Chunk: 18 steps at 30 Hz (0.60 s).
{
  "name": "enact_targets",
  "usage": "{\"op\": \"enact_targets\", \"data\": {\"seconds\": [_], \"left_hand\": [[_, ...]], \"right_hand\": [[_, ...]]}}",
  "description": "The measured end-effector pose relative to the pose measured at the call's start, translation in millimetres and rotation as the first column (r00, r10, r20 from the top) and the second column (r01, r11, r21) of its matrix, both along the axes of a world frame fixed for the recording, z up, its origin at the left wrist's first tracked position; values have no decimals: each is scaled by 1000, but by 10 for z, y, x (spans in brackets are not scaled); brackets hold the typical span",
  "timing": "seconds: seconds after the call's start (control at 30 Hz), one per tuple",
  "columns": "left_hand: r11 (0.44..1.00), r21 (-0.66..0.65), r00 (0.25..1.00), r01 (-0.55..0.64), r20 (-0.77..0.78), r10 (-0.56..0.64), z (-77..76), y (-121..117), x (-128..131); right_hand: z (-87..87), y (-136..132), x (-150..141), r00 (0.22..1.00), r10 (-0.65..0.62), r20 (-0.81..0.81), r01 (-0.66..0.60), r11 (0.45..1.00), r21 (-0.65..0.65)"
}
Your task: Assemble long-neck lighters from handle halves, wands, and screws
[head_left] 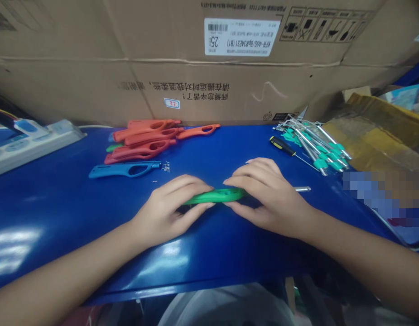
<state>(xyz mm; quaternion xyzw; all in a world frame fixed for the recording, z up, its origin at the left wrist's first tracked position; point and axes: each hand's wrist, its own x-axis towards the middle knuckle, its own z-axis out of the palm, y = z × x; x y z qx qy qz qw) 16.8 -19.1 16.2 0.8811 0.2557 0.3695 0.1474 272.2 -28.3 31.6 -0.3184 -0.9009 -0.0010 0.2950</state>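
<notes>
Both of my hands grip a green utility lighter (218,196) just above the blue table. My left hand (177,203) closes round its left end, thumb below and fingers above. My right hand (268,194) wraps the right part in the same way, covering much of it. A metal tube (302,189) pokes out to the right from behind my right hand; whether it joins the green lighter is hidden. Beyond my left hand lie a blue lighter casing (124,169), a pile of red lighter casings (144,138) and several small screws (166,166).
A black and yellow screwdriver (282,146) lies beyond my right hand. Beside it are metal lighter tubes with green parts (326,147) in a heap. A white power strip (36,145) stands at left, a cardboard box (161,45) along the back, taped cardboard (375,131) at right.
</notes>
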Motion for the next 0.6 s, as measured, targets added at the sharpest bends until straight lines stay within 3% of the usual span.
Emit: {"op": "enact_targets", "data": {"seconds": [0.13, 0.23, 0.33, 0.5, 0.6], "left_hand": [[1000, 12, 1000, -14, -6, 14, -7, 14, -25], [999, 1, 999, -47, -1, 47, -23, 41, -50], [998, -18, 998, -60, 10, 61, -31, 49, -57], [1000, -4, 999, -29, -16, 29, -28, 21, -47], [1000, 17, 998, -23, -51, 24, -38, 21, -52]], "right_hand": [[20, -17, -5, 997, -29, -73, 21, 994, -108], [31, 19, 26, 998, -69, -7, 66, 982, -178], [22, 71, 81, 991, -81, 108, 92, 990, -106], [5, 60, 104, 990, -42, 137, 38, 999, 34], [7, 31, 82, 990, -44, 131, 42, 999, 14]]}}
